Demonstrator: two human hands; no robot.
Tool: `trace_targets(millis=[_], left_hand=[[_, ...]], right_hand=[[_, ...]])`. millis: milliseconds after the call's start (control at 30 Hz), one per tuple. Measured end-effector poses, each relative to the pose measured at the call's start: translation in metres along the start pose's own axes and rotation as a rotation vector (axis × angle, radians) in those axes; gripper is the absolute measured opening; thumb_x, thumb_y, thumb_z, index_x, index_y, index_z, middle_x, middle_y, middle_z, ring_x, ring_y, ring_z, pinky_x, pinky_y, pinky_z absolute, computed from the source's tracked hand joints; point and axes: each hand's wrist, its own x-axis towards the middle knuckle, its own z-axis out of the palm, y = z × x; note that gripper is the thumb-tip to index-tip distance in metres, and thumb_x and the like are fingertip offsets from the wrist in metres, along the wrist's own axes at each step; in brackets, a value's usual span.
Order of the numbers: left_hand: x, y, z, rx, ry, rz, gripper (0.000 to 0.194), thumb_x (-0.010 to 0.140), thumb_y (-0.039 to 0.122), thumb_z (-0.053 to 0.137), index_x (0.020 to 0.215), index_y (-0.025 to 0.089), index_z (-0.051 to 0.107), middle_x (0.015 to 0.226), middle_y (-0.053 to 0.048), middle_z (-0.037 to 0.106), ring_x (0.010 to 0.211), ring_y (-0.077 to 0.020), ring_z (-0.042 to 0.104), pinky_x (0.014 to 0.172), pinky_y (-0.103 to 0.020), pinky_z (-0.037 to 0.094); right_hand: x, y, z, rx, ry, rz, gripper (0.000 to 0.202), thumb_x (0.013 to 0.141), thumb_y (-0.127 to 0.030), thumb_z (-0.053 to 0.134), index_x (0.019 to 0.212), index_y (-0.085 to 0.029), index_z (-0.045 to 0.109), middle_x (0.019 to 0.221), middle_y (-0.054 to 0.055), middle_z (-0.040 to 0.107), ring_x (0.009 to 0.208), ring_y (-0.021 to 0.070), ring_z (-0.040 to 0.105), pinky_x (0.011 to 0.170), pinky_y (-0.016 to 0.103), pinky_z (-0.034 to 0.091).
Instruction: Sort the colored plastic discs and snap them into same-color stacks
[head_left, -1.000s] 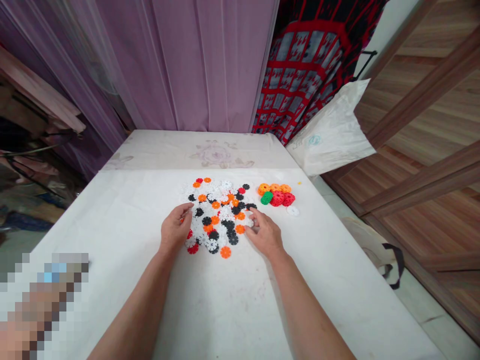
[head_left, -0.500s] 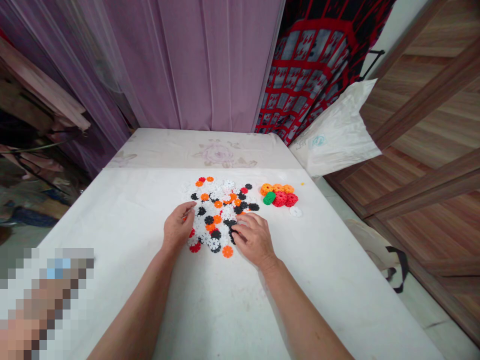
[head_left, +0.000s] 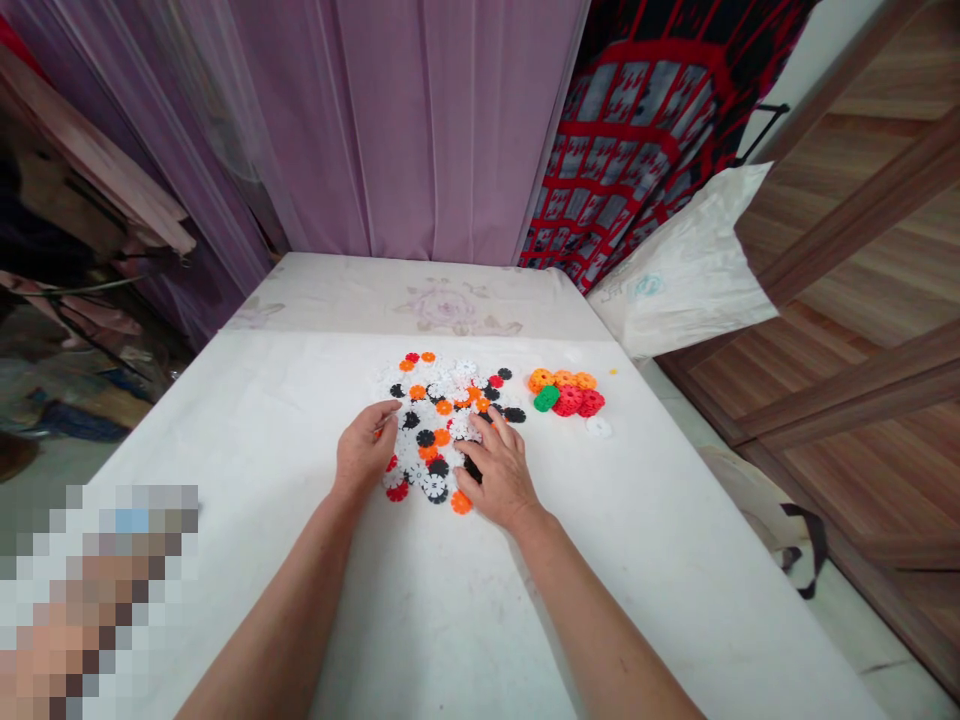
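Observation:
A pile of small notched plastic discs (head_left: 426, 438), white, black, orange and red, lies spread on the white-covered table (head_left: 420, 620). At the pile's left edge is my left hand (head_left: 363, 450), its fingers curved and a small gap between thumb and forefinger; I make out nothing held there. My right hand (head_left: 501, 468) rests over the right side with its fingers spread, touching discs and partly hiding black and white ones. An orange disc (head_left: 461, 501) lies at the near edge, just left of my right thumb.
Right of the pile sit orange disc stacks (head_left: 562, 380), red stacks (head_left: 571, 401) and a green stack (head_left: 546, 399). Beside them are a pale disc (head_left: 598, 427) and a tiny yellow piece (head_left: 613, 371). A white bag (head_left: 682, 275) hangs by the table's right edge.
My right hand has moved slightly left and further over the pile, its fingers spreading wider. My left hand stays by the left edge. The whole view has shifted a little.

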Motion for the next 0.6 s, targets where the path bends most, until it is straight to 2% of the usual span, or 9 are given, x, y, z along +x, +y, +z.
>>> trace_targets(millis=[267,367,467,600], left_hand=[[0.0,0.0,0.0,-0.006,0.007,0.007,0.034,0.086,0.034,0.051,0.111,0.026,0.073,0.106,-0.003,0.077,0.092,-0.0185,0.071,0.089,-0.03,0.055],[0.0,0.0,0.001,-0.012,0.005,0.004,0.035,0.086,0.034,0.051,0.111,0.026,0.073,0.106,-0.003,0.077,0.092,-0.0185,0.071,0.089,-0.03,0.055],[0.0,0.0,0.001,-0.006,0.008,0.004,0.034,0.086,0.035,0.051,0.111,0.027,0.073,0.105,-0.002,0.077,0.092,-0.0185,0.071,0.089,-0.031,0.055],[0.001,-0.001,0.0,-0.002,0.005,0.003,0.034,0.086,0.037,0.051,0.11,0.027,0.073,0.104,-0.002,0.077,0.091,-0.0184,0.071,0.088,-0.031,0.055]], right_hand=[[0.001,0.004,0.006,0.09,-0.035,0.077,0.02,0.08,-0.025,0.068,0.1,-0.022,0.068,0.147,0.012,0.057,0.149,0.0357,0.031,0.114,0.059,0.033],[0.001,0.003,0.008,0.11,-0.013,0.079,0.019,0.079,-0.024,0.069,0.098,-0.022,0.067,0.145,0.011,0.058,0.149,0.0358,0.032,0.114,0.059,0.032],[0.0,0.008,0.008,0.127,0.073,0.075,0.018,0.078,-0.024,0.069,0.096,-0.023,0.066,0.144,0.01,0.06,0.149,0.034,0.034,0.115,0.057,0.032],[-0.006,0.032,-0.001,0.134,0.26,0.188,0.019,0.079,-0.027,0.069,0.097,-0.025,0.066,0.138,0.01,0.063,0.144,0.0321,0.041,0.115,0.056,0.035]])
